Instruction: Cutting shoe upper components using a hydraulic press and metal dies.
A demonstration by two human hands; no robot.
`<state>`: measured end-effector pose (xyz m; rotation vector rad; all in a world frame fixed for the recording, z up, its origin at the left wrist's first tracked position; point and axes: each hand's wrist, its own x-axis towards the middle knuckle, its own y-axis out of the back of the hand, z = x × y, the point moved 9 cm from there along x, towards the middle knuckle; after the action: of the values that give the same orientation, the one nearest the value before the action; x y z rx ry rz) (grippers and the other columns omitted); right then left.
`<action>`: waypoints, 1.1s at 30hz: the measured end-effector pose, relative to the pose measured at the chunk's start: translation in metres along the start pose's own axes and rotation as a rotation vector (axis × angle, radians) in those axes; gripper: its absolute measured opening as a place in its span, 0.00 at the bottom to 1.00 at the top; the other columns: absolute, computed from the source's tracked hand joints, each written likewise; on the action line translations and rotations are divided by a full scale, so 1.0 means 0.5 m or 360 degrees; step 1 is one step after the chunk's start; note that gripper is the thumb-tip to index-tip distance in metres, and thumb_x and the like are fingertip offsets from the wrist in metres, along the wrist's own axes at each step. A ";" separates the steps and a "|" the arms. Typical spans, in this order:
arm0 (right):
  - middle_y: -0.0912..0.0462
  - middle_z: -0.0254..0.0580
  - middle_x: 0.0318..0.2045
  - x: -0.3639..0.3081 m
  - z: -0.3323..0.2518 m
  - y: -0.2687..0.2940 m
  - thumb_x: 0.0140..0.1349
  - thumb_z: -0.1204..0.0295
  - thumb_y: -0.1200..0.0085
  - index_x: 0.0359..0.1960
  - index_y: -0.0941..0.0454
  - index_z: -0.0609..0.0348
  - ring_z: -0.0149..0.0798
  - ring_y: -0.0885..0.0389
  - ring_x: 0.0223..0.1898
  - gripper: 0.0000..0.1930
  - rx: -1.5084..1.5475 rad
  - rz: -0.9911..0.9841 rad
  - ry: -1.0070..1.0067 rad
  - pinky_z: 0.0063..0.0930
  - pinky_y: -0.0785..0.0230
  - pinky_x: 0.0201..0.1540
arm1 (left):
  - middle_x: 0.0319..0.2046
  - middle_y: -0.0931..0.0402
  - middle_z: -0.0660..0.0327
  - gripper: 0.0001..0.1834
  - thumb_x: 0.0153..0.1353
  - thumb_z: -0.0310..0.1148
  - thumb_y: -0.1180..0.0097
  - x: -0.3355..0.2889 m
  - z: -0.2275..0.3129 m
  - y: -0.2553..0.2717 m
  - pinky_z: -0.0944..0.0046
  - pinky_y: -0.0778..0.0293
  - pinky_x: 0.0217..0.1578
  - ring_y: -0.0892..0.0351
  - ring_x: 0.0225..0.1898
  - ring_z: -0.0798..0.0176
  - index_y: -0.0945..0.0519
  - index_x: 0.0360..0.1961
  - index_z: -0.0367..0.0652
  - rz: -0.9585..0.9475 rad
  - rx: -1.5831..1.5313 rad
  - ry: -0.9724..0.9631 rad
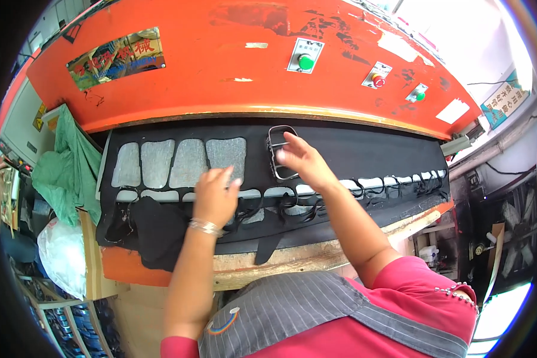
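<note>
A metal-framed cutting die lies on the black sheet on the press bed. My right hand is over the die's right side, its thumb and fingers apart; whether they touch the frame is hard to tell. My left hand is open, fingers stretched toward the lower edge of a grey cut-out, the rightmost of several grey shapes in a row. Below them runs a strip of smaller grey shapes with thin black offcuts curling over it.
The orange press body rises behind the bed, with a green button and a red button. Black scrap material hangs over the front left. A wooden edge borders the front. Green cloth hangs at left.
</note>
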<state>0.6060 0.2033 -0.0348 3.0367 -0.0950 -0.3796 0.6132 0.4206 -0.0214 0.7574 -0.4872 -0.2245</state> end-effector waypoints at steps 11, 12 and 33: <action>0.35 0.66 0.60 0.012 0.052 0.021 0.39 0.54 0.28 0.46 0.23 0.59 0.62 0.43 0.66 0.33 -0.1491 0.0086 0.0635 0.48 0.53 0.69 | 0.35 0.29 0.62 0.18 0.56 0.31 0.44 -0.014 -0.006 -0.125 0.54 0.38 0.47 0.33 0.43 0.56 0.21 0.49 0.43 -0.0039 0.0225 0.0005; 0.33 0.68 0.58 0.014 0.052 -0.004 0.38 0.54 0.28 0.45 0.23 0.59 0.61 0.42 0.65 0.33 -0.1529 0.0018 0.0751 0.50 0.53 0.68 | 0.35 0.29 0.62 0.18 0.56 0.30 0.44 -0.013 -0.007 -0.123 0.54 0.38 0.47 0.33 0.43 0.56 0.21 0.49 0.43 -0.0028 0.0223 0.0017; 0.35 0.64 0.60 0.052 -0.025 0.059 0.44 0.51 0.32 0.56 0.30 0.60 0.58 0.39 0.65 0.39 -0.1430 0.0180 0.0891 0.48 0.48 0.66 | 0.40 0.27 0.58 0.19 0.56 0.26 0.46 0.100 -0.068 -0.137 0.54 0.36 0.50 0.32 0.45 0.52 0.22 0.51 0.41 -0.0062 0.0033 0.0273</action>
<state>0.6328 0.1728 -0.0264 2.1239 -0.0399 0.3586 0.6718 0.3743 -0.0735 0.7991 -0.3129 -0.1890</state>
